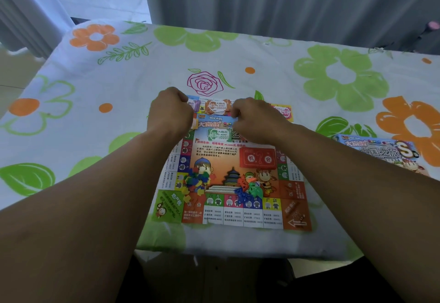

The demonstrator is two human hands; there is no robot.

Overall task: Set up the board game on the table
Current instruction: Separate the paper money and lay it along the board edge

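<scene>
A person's two bare hands work at the far edge of a thin, glossy, square paper game board [234, 179], which lies flat near the front middle of a table [273, 240] draped in a soft white cloth printed with green and orange flowers. The right hand [257, 119], fingers curled, pinches the end of an orange paper money note [217, 107] lying just past the board's far border. The left hand [171, 109] is curled like a fist beside a purple paper note [194, 106]; whether it grips anything cannot be told. A green paper note [219, 134] rests on the board's title panel, and a red rectangular card stack [258, 158] sits right of centre. A heap of small multi-coloured plastic pieces [196, 182] lies on the board's left, a smaller cluster of blue, green and orange plastic tokens [248, 189] nearer the middle. A flat, brightly printed cardboard box lid [381, 152] lies to the right, well apart from the board.
</scene>
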